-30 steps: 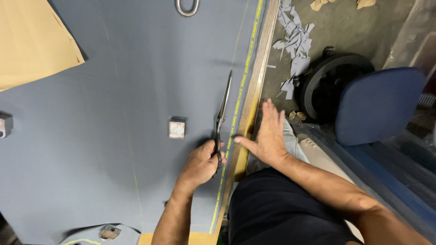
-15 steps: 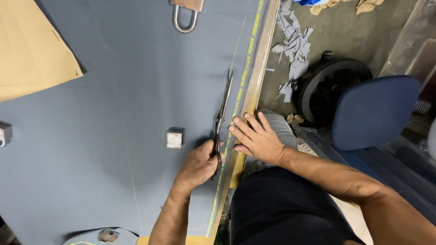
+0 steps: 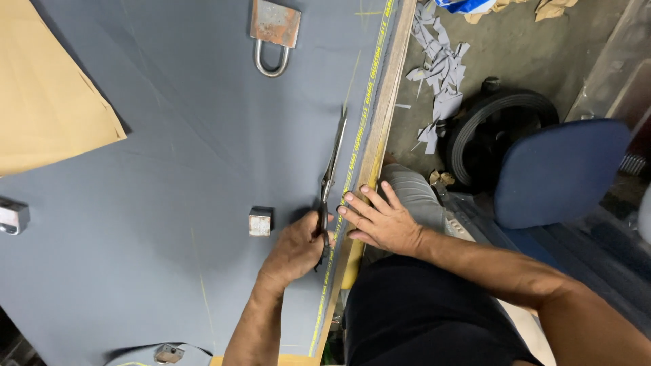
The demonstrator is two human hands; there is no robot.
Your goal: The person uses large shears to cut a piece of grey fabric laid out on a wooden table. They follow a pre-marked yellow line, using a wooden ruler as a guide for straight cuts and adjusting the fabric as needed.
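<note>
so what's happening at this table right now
A person is cutting blue-grey cloth spread over a table. The left hand holds scissors, blades running along the cloth's yellow-marked edge strip. The right hand lies flat on that edge by the table's wooden rim. A small metal block and a rusty padlock-shaped weight sit on the cloth. Scraps litter the floor.

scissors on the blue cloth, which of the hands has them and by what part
The left hand holds the scissors by the handle end, blades pointing away along the fabric edge. The right hand holds nothing, resting flat at the table edge.
</note>
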